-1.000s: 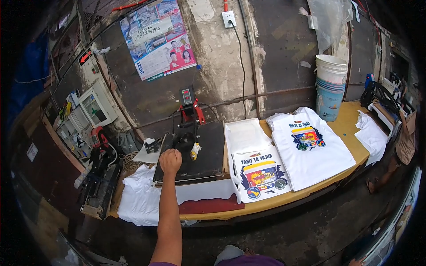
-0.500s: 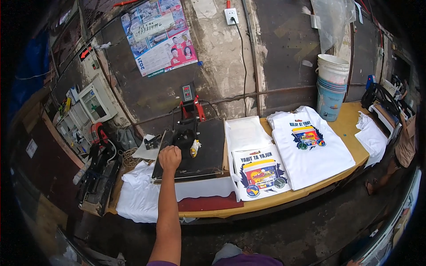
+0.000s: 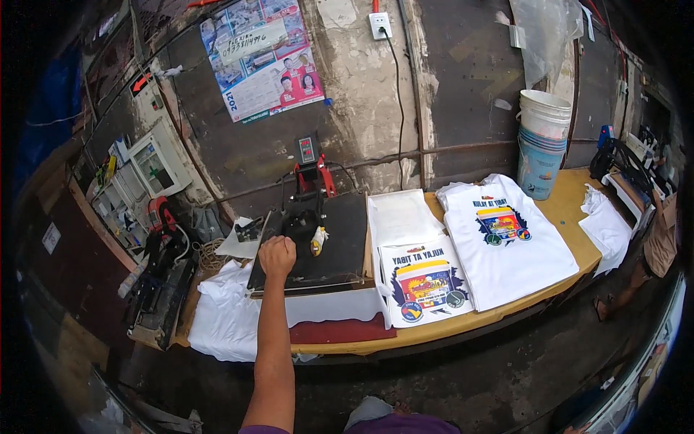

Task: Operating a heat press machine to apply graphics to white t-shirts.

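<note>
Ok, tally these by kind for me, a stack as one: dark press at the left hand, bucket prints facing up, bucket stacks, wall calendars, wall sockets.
Dark press at the left hand: 1
Bucket prints facing up, on white shirt and white sheet: 2
Bucket stack: 1
Wall calendar: 1
Wall socket: 1
Total: 6

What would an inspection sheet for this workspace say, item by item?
Surface: yellow table, largely covered.
Job's things: black heat press; mirrored-print sheet to its right; printed white garments farther right.
Clutter: coiled rope left of the press, stacked buckets at the back.
Grip: left hand closed over the press, anything inside hidden; right hand not clearly seen.
Cables: black cord plugged into wall socket; lower end hidden.
Surroundings: stained wall, poster.
</note>
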Demonstrator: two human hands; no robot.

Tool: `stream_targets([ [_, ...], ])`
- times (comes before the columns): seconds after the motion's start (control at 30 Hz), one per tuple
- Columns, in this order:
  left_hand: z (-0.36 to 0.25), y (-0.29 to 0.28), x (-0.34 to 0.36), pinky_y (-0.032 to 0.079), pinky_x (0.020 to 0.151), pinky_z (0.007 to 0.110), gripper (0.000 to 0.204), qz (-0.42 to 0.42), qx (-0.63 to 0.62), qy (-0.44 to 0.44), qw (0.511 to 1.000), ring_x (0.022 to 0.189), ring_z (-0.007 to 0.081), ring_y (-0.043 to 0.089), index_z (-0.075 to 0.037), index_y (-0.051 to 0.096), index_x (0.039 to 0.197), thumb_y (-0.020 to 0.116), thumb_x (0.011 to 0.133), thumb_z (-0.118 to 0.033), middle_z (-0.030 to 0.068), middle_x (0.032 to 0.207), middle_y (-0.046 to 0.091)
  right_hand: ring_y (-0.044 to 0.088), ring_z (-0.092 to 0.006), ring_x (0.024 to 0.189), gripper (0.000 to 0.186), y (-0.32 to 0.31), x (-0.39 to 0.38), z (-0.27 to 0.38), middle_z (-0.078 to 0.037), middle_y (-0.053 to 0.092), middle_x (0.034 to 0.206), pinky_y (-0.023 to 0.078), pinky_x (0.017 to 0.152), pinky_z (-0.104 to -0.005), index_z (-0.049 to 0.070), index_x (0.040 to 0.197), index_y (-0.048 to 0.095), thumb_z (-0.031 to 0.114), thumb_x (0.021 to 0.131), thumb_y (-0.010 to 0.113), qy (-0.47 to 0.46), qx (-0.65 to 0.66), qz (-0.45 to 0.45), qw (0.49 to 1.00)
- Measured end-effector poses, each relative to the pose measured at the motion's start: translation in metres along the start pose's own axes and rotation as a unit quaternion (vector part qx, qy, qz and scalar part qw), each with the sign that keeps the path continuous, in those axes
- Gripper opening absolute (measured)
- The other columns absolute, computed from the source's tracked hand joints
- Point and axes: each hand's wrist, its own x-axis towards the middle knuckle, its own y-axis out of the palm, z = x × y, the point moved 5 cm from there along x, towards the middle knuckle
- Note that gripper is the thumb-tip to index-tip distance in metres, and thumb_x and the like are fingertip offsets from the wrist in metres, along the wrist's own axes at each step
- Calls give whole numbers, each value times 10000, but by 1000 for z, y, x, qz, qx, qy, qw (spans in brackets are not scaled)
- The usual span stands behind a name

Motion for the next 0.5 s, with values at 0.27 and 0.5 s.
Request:
stream_targets([
  [0.27, 0, 0, 0, 504, 696, 503, 322, 5, 6, -8, 1000, 710, 389, 629, -19, 623, 637, 513, 872, -209, 185, 719, 652, 603, -443, 1105, 941, -2, 1, -1, -307, 540, 1326, 503, 828, -625, 48, 1481, 410, 696, 816, 567, -1, 31, 20, 999],
  [0.5, -2, -2, 0, 504, 701, 503, 320, -7, -8, -1, 1000, 707, 389, 629, -19, 628, 639, 511, 871, -207, 183, 705, 647, 617, -431, 1052, 917, 10, -5, 4, -260, 559, 1327, 512, 802, -622, 4, 1402, 505, 696, 804, 574, -77, -51, -166, 982],
])
